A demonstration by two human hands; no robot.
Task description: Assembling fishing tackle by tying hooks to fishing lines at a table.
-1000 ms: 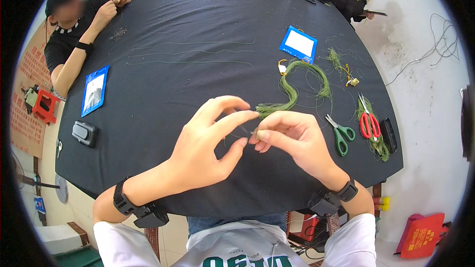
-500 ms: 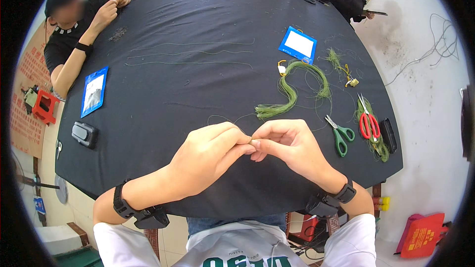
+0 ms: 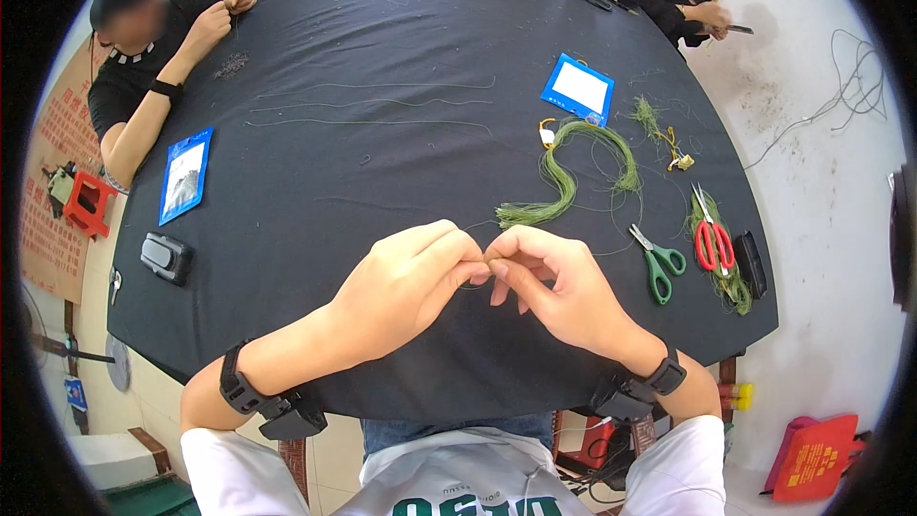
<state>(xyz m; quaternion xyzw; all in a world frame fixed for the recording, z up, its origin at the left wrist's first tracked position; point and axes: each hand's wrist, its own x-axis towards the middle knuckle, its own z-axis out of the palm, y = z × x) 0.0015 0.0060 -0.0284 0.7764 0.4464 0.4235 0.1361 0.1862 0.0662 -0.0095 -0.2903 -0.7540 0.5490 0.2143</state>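
Note:
My left hand [image 3: 406,287] and my right hand [image 3: 564,287] meet fingertip to fingertip above the near part of the black-covered table. Both are closed in a pinch on a thin green line [image 3: 475,287]. A bit of it loops below the fingertips, and more shows just beyond the hands. Whatever else sits between the fingertips is too small to make out. Beyond my right hand lies a curved bundle of green line [image 3: 557,182] with a white tag. Green-handled scissors [image 3: 657,263] rest to its right.
Red-handled scissors [image 3: 713,239] lie on another green bundle beside a black case [image 3: 751,265]. Three line strands [image 3: 373,122] stretch across the black cloth [image 3: 287,325]. Blue packets [image 3: 579,89] lie left and right. A dark grey box [image 3: 165,258] sits far left. Other people work around the table.
My hands have shifted slightly, with the right fingers spread a little more below the pinch. A small loop of line now shows under the fingertips. The person at far right has lowered a hand.

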